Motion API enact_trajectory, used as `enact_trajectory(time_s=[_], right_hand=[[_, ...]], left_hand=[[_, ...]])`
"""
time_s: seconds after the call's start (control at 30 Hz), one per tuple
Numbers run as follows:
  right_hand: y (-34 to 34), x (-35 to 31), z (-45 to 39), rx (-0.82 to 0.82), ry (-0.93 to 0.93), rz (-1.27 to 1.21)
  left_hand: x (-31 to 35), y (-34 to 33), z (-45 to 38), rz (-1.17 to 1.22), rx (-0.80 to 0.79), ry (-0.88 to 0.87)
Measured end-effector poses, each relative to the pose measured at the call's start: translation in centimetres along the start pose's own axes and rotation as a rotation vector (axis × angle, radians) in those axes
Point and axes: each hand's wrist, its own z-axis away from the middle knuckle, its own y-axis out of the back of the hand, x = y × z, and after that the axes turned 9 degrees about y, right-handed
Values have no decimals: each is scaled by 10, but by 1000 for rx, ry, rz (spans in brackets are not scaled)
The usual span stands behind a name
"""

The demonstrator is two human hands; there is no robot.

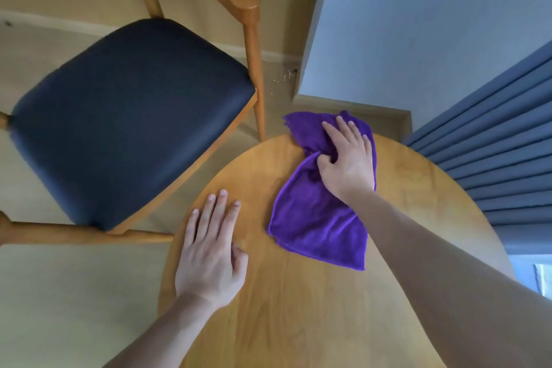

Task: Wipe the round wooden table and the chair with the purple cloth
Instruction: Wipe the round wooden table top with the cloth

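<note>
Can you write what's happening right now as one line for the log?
step: wiping table | right hand: grips cloth at far edge | left hand: flat on table | chair: untouched

Single head-worn wide-angle view, looking steeply down and forward, close over round table (298, 308), chair (131, 116) beyond

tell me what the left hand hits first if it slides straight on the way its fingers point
Probably nothing on the table. The left hand lies flat, fingers pointing at the near rim of the round wooden table. Past that edge the line heads toward the chair and its dark seat, though the depth there is unclear.
</note>
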Motion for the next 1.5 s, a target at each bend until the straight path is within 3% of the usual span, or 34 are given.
enact_trajectory(time_s=[0.07, 0.13, 0.33, 0.43, 0.5, 0.57, 0.67, 0.73, 0.8, 0.9, 0.97, 1.0, 1.07, 1.13, 1.2, 1.27, 1.4, 1.47, 1.5], right_hand=[[-7, -17, -8, 50, -207, -15], [-21, -44, -3, 5, -188, 31], [-47, -75, 68, -309, 568, 123], [-22, -34, 62, -383, 730, 152], [-3, -5, 48, -302, 564, 160], [6, 6, 34, -136, 253, 120], [-13, -30, 20, 34, -188, 73], [-32, -68, 21, 42, -306, 60], [-48, -93, 39, -34, -138, 69], [-44, -83, 66, -320, 437, 128], [-25, -53, 59, -393, 653, 140], [-17, -40, 52, -358, 637, 138], [-11, -25, 39, -194, 403, 98], [-22, -37, 35, -41, 127, 89], [-41, -67, 39, 22, -35, 117], [-54, -89, 51, -41, 59, 159], [-43, -69, 59, -330, 727, 187], [-31, -48, 37, -360, 815, 199], [-26, -41, 27, -332, 753, 199]], left_hand=[[1, 0, 0, 1, 5, -3], [1, 0, 1, 3, 6, -3], [1, 2, 2, -10, -13, -3], [1, 3, 1, 7, -5, 1], [1, 2, 0, 11, -10, -7], [0, 0, -1, 6, -11, -15], [-1, -1, -1, 1, -6, -14], [-1, -1, 0, 6, -7, -11], [-1, 0, 0, 12, -7, -3], [0, 1, -1, 0, -17, 1], [2, 2, -1, 8, -13, 10], [2, 2, -2, 10, -8, 9], [3, 1, -2, 9, 6, -4], [2, -1, -1, -4, 16, -7], [1, -2, 0, -31, 12, -4], [0, -1, 0, -54, 8, 1], [1, 1, 0, -22, 12, 1], [1, 0, -1, -7, 22, 2], [1, -1, -1, -7, 23, 2]])
